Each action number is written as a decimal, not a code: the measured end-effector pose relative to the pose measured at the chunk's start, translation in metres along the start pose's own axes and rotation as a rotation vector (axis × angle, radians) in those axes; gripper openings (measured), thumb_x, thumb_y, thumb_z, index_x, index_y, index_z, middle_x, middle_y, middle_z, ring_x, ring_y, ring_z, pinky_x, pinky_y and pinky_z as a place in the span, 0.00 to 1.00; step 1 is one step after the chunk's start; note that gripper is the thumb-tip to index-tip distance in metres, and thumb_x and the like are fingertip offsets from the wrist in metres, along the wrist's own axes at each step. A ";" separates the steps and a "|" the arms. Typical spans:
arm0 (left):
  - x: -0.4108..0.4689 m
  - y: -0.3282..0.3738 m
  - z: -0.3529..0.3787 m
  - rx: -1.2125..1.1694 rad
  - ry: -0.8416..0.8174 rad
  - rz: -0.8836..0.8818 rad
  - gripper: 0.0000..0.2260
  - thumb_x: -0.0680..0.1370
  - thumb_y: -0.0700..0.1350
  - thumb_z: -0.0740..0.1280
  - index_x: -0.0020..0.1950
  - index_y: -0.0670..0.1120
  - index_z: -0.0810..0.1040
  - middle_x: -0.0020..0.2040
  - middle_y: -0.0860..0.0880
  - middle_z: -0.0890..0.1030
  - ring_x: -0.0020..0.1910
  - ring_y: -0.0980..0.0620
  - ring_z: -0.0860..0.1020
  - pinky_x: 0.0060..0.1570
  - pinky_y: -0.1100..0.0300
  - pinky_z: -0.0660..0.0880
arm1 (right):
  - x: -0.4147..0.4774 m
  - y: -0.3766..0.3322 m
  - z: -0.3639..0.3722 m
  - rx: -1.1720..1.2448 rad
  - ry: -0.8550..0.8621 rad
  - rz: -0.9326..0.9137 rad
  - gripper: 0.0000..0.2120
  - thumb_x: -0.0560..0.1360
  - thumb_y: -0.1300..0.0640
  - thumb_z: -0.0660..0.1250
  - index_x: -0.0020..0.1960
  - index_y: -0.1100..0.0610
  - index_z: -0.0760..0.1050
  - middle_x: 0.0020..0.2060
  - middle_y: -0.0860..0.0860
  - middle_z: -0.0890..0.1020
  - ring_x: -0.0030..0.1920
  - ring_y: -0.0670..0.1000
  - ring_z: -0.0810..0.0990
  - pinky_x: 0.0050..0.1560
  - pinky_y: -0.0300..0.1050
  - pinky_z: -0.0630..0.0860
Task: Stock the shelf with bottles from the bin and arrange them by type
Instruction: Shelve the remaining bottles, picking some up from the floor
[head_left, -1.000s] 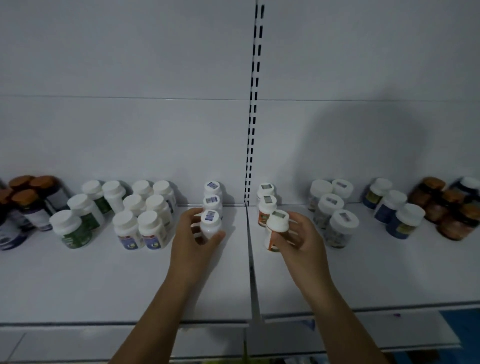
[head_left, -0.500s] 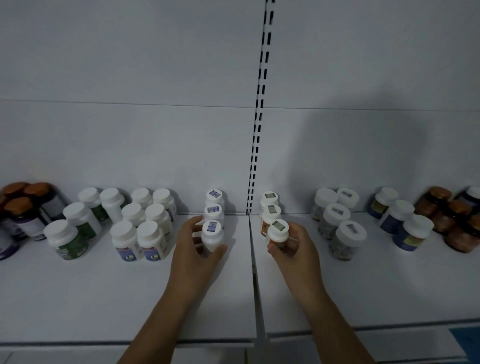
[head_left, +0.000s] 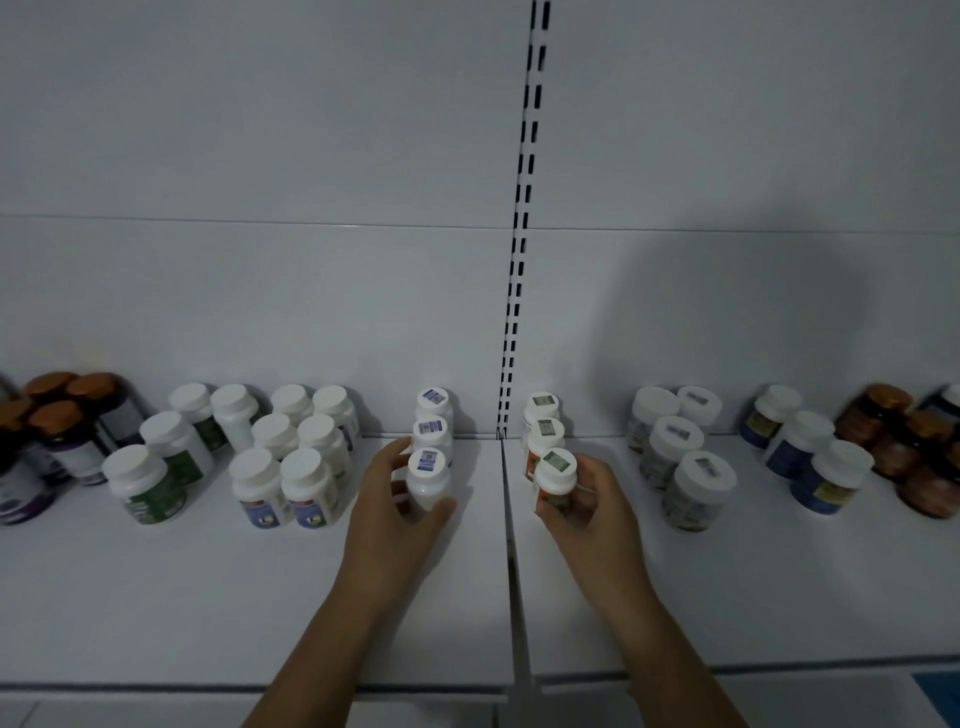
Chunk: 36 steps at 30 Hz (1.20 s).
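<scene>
My left hand (head_left: 395, 512) grips a small white bottle (head_left: 428, 480) with a blue sticker on its cap. It stands upright at the front of a row of two like bottles (head_left: 434, 415) on the white shelf (head_left: 208, 597), left of the seam. My right hand (head_left: 589, 506) holds an orange-labelled white bottle (head_left: 555, 475) with a green sticker on its cap, at the front of a row of two matching bottles (head_left: 543, 423), right of the seam. Whether either held bottle rests on the shelf I cannot tell.
Left of my hands stand several blue-labelled white bottles (head_left: 291, 467), green-labelled ones (head_left: 156, 478) and brown-capped dark ones (head_left: 57, 431). Right stand grey-labelled jars (head_left: 680, 462), blue-labelled bottles (head_left: 810, 457) and amber jars (head_left: 904, 441). A slotted upright (head_left: 522, 218) splits the back wall.
The right hand has moved its bottle back and set it in line behind the two orange-labelled ones. The left hand stays on its bottle. The view has tilted upward.
</scene>
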<state>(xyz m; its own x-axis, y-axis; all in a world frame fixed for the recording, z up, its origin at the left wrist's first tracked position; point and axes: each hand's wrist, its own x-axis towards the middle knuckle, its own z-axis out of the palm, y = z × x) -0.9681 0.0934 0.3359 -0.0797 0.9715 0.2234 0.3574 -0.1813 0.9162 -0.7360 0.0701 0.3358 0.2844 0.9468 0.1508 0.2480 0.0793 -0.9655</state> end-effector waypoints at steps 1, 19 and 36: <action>-0.001 0.001 -0.001 0.008 -0.005 0.000 0.35 0.73 0.42 0.81 0.75 0.56 0.69 0.67 0.58 0.77 0.61 0.64 0.79 0.60 0.53 0.81 | 0.000 -0.001 0.000 0.002 -0.004 -0.001 0.25 0.73 0.66 0.77 0.64 0.46 0.76 0.56 0.38 0.85 0.58 0.41 0.84 0.62 0.48 0.81; -0.055 0.096 -0.110 0.844 0.024 0.269 0.28 0.80 0.70 0.63 0.76 0.59 0.68 0.71 0.58 0.74 0.69 0.53 0.72 0.64 0.53 0.71 | -0.044 -0.126 0.022 -0.522 -0.472 -0.522 0.29 0.80 0.36 0.62 0.78 0.41 0.62 0.76 0.41 0.66 0.76 0.46 0.65 0.76 0.54 0.67; -0.350 0.054 -0.377 1.065 0.545 -0.569 0.30 0.77 0.71 0.59 0.77 0.63 0.62 0.75 0.59 0.69 0.75 0.54 0.66 0.74 0.46 0.69 | -0.285 -0.195 0.274 -0.452 -1.211 -0.952 0.31 0.82 0.38 0.61 0.81 0.41 0.55 0.77 0.39 0.62 0.76 0.43 0.59 0.77 0.45 0.58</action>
<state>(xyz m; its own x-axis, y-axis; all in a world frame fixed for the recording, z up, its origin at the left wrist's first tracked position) -1.2718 -0.3146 0.4331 -0.7321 0.6409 0.2307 0.6809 0.6791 0.2743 -1.1195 -0.1292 0.4231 -0.9370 0.3048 0.1706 0.2009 0.8697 -0.4508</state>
